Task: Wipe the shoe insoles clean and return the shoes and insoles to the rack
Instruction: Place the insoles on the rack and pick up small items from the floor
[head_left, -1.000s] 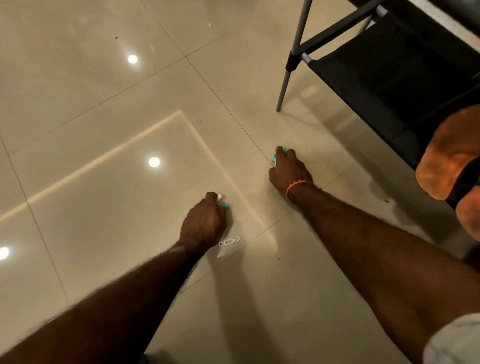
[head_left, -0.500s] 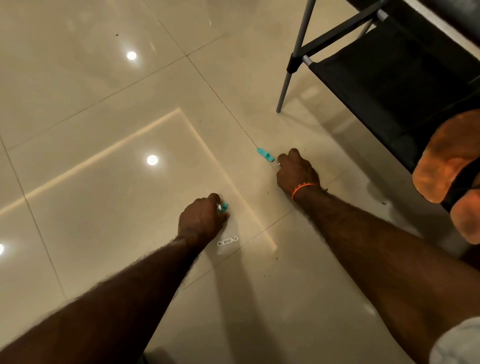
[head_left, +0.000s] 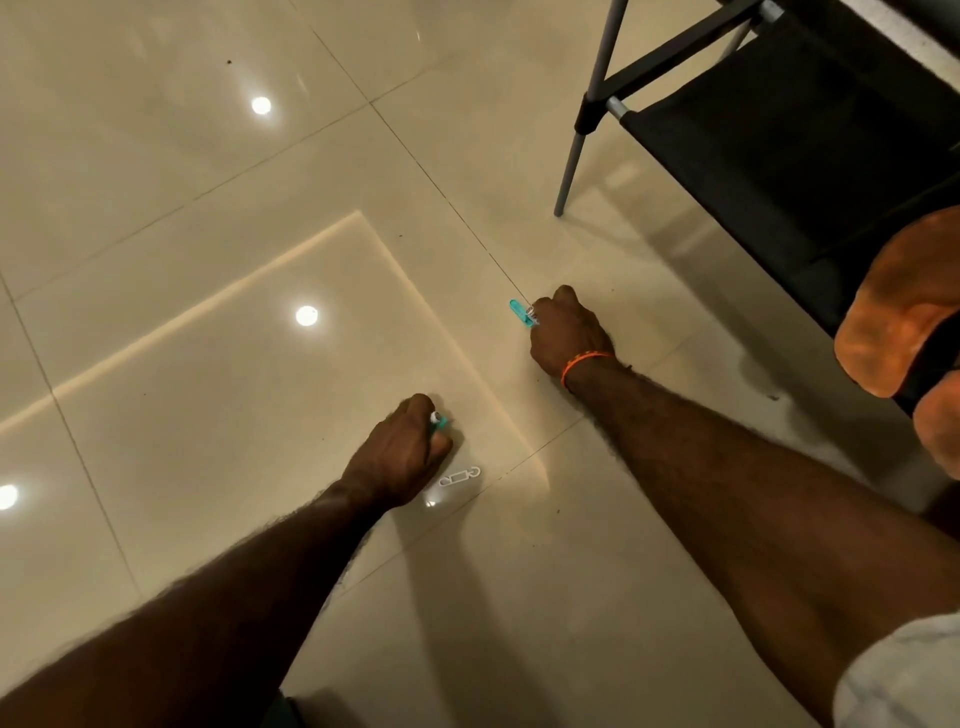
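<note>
Landmark: I am telling every place from the shoe rack (head_left: 810, 150), the black cloth shelf on gray legs at the top right.

Left hand: My left hand (head_left: 402, 457) is sitting on the floor (head_left: 208, 364), well away from the rack and nearer to me. Its fingers are curling tight round a small teal clip (head_left: 439, 422). Only the tip is poking out.

Right hand: My right hand (head_left: 563, 332) is resting on the floor between my left hand and the rack leg. Its fingers are curling, and the fingertips are pinching the near end of a second teal clip (head_left: 519, 312).

Second clip's long line: It is lying flat on the floor. Its long side is pointing away from my right hand, up and to the left, away from the rack.

White clip: A white clip (head_left: 460, 477) is lying loose on the floor, just beside my left hand, on the side facing the rack. Nothing is touching it.

Insoles: The orange insoles (head_left: 904, 312) are lying at the near edge of the rack, at the right of the picture.

Which hand is nearer: My right hand is nearer to the rack and the insoles. My left hand is nearer to the white clip.

My guess: I think I am picking up clips. No wiping is showing.
</note>
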